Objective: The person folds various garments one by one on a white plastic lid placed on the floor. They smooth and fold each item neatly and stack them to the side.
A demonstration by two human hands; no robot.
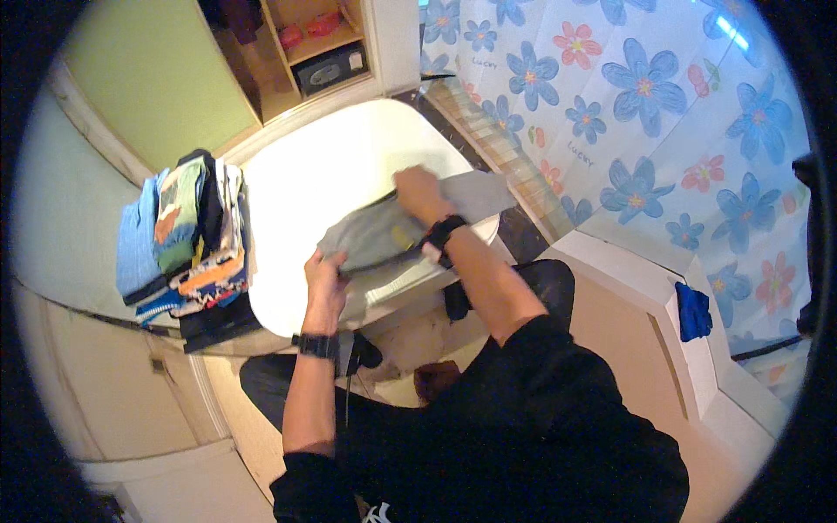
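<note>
A grey cloth garment [373,232] with a small yellow mark lies stretched across the near right part of a white board [314,170]. At the garment's left end, my left hand [325,287] grips its edge between thumb and fingers. My right hand [424,193] is on the upper edge near the middle, fingers curled; whether it pinches the cloth is blurred. The garment's right part reaches over the board's right edge. Both wrists wear black bands.
Left of the board stands a pile of folded clothes [180,222]. Behind are a green panel [163,72] and an open cabinet with a black box [330,68]. A flowered curtain [628,124] hangs at right; a blue cloth [693,312] lies on a white ledge.
</note>
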